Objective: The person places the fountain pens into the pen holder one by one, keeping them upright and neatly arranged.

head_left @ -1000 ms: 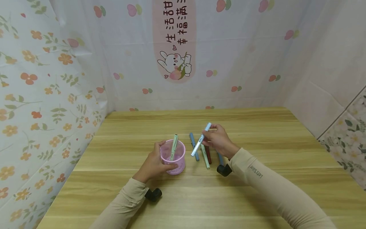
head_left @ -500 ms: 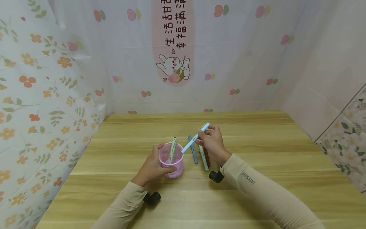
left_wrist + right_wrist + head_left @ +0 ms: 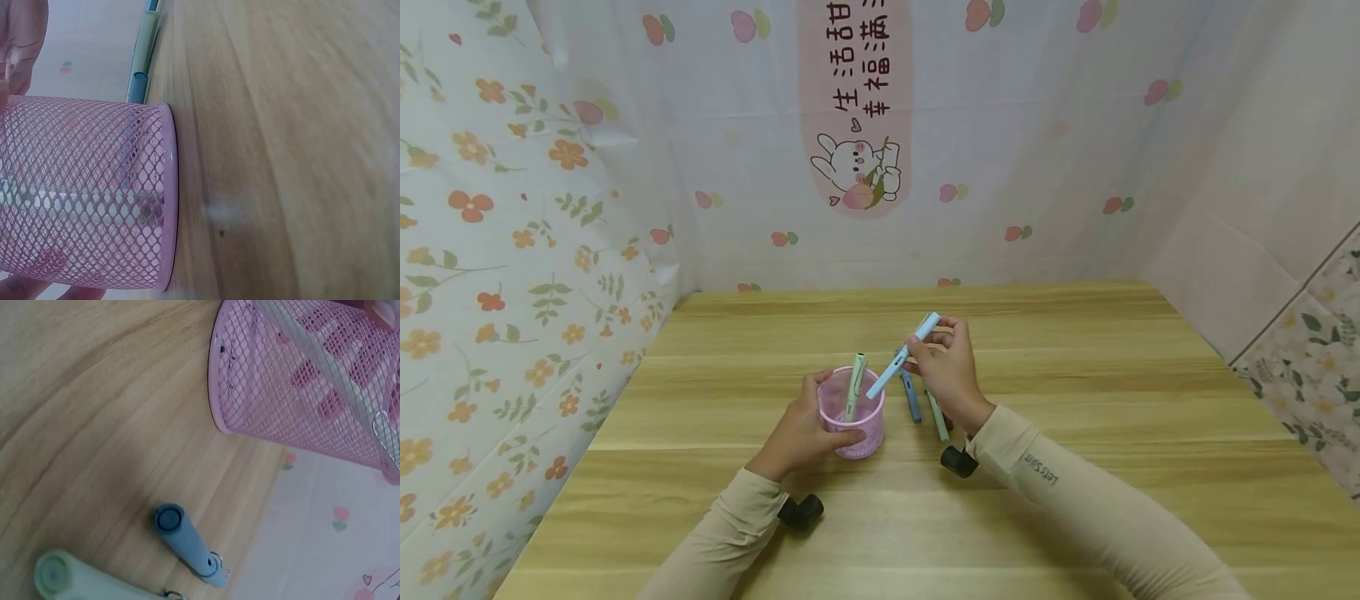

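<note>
A pink mesh pen cup (image 3: 868, 439) stands upright on the wooden table. Gripping it from the side is my left hand (image 3: 799, 429), thumb across the front and fingers around the back. One pale green pen (image 3: 855, 388) leans inside the cup, its clip end above the rim. My right hand (image 3: 951, 373) pinches a light blue pen (image 3: 889, 372), held slanted with its lower end at the cup's right rim. Under that hand lie a darker blue pen (image 3: 190, 544) and another pale green pen (image 3: 94, 579), both partly covered in the head view.
Black wrist cameras sit on the left sleeve (image 3: 801, 512) and the right sleeve (image 3: 958, 461). Wood table (image 3: 1075, 358) extends on both sides. A patterned cloth (image 3: 1015, 150) hangs behind the table, and a flowered one (image 3: 512, 250) hangs at the left.
My right hand has carried the light blue pen leftward from above the lying pens to the cup's rim. My left hand keeps its grip on the cup, which stays in place.
</note>
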`<action>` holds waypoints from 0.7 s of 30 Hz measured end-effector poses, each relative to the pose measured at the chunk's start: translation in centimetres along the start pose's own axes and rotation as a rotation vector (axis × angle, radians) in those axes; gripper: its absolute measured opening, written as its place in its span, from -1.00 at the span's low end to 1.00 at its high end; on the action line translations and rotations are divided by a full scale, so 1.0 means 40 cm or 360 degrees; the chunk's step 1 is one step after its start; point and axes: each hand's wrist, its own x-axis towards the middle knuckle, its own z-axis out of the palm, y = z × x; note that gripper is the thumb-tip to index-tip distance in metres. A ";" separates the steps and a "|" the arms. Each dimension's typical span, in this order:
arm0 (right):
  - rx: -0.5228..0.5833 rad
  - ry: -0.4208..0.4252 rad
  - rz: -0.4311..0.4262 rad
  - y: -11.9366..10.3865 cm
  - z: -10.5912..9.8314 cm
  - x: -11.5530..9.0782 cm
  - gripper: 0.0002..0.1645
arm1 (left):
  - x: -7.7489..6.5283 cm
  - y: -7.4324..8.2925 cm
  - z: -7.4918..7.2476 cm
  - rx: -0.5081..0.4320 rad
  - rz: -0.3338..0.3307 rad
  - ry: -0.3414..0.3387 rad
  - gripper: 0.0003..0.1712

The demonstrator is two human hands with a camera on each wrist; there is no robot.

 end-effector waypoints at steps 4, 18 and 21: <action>-0.0036 -0.0004 -0.0055 0.006 0.007 -0.006 -0.44 | 0.001 0.000 0.000 -0.0006 -0.0008 -0.0005 0.18; -0.0159 -0.0079 -0.0156 0.021 0.024 -0.024 -0.42 | 0.001 0.001 0.000 0.0000 -0.0008 -0.0005 0.20; -0.0181 -0.0086 -0.0163 0.026 0.027 -0.026 -0.42 | 0.001 0.001 0.000 0.0003 -0.0014 -0.0006 0.19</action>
